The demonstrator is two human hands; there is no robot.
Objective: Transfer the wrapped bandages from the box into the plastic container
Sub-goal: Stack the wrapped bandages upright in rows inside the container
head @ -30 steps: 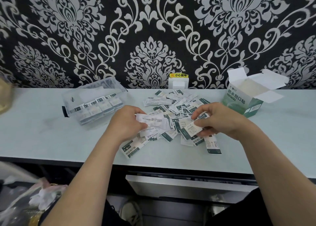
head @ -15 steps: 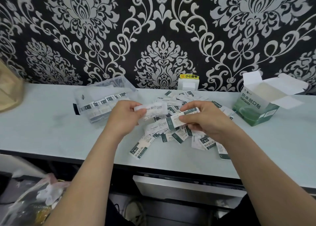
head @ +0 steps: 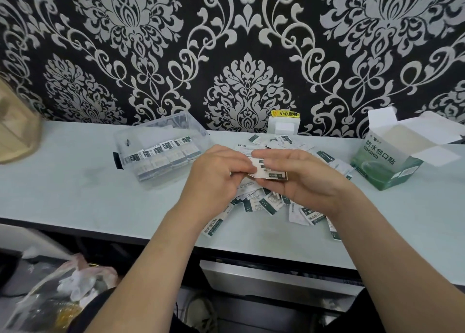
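Over the pile (head: 264,203): left hand (head: 216,179) and right hand (head: 302,181) are pinching a stack of bandages (head: 271,173) together.
Left of the pile: container (head: 156,129) is holding rows of bandages.
Right of the pile: box (head: 385,167) is lying open.

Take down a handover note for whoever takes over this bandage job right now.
The left hand and right hand together grip a small stack of bandages above the pile.
The plastic container, to their left: one row of bandages already inside.
The box, far right: open, looks emptied.
To do: held stack, then the loose pile on the table, into the container.
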